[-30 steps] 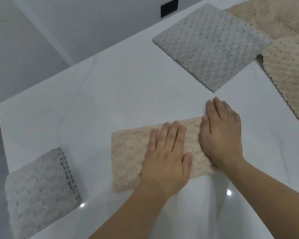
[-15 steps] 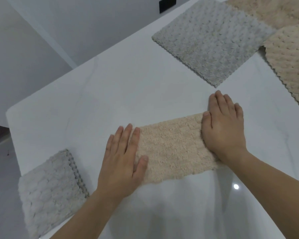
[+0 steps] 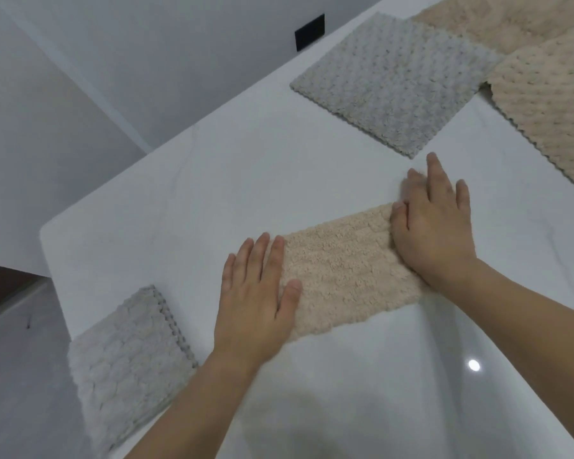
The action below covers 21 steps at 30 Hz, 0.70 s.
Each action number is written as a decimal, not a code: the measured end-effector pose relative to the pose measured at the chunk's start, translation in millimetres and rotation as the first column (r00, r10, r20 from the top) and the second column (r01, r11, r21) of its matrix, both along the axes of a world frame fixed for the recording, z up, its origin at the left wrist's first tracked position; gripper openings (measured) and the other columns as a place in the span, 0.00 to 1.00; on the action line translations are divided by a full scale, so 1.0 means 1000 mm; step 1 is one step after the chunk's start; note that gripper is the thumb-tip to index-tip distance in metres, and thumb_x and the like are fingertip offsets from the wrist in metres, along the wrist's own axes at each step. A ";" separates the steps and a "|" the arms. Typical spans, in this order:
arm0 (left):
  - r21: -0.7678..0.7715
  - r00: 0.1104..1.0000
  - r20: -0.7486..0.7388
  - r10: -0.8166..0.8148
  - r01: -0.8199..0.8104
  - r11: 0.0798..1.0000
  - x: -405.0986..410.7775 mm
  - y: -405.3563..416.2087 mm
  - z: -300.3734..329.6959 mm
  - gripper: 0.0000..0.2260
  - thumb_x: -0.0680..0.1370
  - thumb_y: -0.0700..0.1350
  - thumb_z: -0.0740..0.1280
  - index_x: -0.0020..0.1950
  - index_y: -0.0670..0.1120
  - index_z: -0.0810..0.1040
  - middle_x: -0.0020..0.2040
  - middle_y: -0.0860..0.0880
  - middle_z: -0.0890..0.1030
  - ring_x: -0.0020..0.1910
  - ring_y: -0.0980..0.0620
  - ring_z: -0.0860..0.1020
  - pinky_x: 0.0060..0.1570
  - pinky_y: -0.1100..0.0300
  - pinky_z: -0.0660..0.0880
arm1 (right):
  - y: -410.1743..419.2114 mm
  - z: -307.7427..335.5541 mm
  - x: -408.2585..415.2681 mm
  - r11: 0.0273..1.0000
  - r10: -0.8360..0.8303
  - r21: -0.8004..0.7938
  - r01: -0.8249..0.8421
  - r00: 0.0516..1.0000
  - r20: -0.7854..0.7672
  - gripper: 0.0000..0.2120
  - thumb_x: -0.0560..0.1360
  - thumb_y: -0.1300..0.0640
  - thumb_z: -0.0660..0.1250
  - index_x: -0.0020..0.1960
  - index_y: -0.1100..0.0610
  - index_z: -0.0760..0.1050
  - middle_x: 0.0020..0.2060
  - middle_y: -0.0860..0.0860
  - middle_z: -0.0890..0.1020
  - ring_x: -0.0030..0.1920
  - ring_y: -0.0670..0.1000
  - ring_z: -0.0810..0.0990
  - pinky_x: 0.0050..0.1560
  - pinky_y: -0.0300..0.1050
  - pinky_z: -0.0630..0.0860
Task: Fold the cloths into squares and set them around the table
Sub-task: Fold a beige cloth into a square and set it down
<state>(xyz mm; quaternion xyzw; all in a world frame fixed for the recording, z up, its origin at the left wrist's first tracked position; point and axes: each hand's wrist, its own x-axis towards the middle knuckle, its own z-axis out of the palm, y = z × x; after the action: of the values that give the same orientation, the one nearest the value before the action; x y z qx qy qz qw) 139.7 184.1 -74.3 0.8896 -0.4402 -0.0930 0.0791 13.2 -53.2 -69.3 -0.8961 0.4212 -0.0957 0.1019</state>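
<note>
A beige cloth (image 3: pixel 342 266), folded into a long strip, lies flat on the white table (image 3: pixel 212 180) in front of me. My left hand (image 3: pixel 256 299) presses flat on its left end with straight fingers. Over the strip's right end lies my right hand (image 3: pixel 434 226), fingers spread and slightly blurred; the cloth's far right corner looks lifted against the index finger. A grey folded square cloth (image 3: pixel 130 356) sits at the table's near left corner.
An unfolded grey cloth (image 3: pixel 391 81) lies flat at the back of the table. Two beige cloths (image 3: pixel 550 104) overlap at the back right, running out of view. The table's left edge drops to a dark floor (image 3: pixel 4 286).
My left hand slid from the strip's middle to its left end, smoothing it. My right hand stayed on the right end; its fingers have now spread and shifted slightly.
</note>
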 end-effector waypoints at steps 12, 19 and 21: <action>0.143 0.997 -0.047 0.061 -0.054 0.988 -0.085 0.045 0.032 0.32 0.75 0.60 0.53 0.77 0.48 0.65 0.72 0.43 0.69 0.69 0.45 0.66 0.69 0.45 0.61 | 0.044 0.002 -0.030 0.869 0.495 0.121 -0.480 0.840 -0.222 0.30 0.78 0.37 0.38 0.79 0.44 0.48 0.79 0.48 0.46 0.78 0.51 0.44 0.75 0.55 0.38; 0.097 0.946 0.002 -0.324 0.322 0.942 -0.047 0.039 0.043 0.30 0.63 0.48 0.62 0.66 0.49 0.71 0.65 0.47 0.70 0.64 0.43 0.70 0.66 0.43 0.64 | 0.049 -0.003 -0.051 0.903 0.429 0.043 -0.427 0.899 -0.089 0.30 0.79 0.37 0.45 0.78 0.48 0.56 0.77 0.50 0.57 0.77 0.53 0.52 0.76 0.55 0.45; 0.078 0.885 -0.006 -0.466 0.465 0.882 -0.038 0.034 0.042 0.25 0.67 0.44 0.63 0.64 0.50 0.73 0.63 0.49 0.72 0.62 0.45 0.71 0.66 0.48 0.64 | 0.043 -0.004 -0.050 0.901 0.432 0.071 -0.427 0.897 -0.091 0.34 0.77 0.33 0.46 0.77 0.49 0.56 0.76 0.50 0.58 0.77 0.52 0.52 0.76 0.56 0.46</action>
<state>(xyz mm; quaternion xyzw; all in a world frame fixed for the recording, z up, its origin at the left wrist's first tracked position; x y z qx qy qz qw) 101.5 217.9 -32.7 0.7610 -0.6372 -0.1207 0.0170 -36.5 -9.9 -73.5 -0.9680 0.2200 -0.0135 0.1201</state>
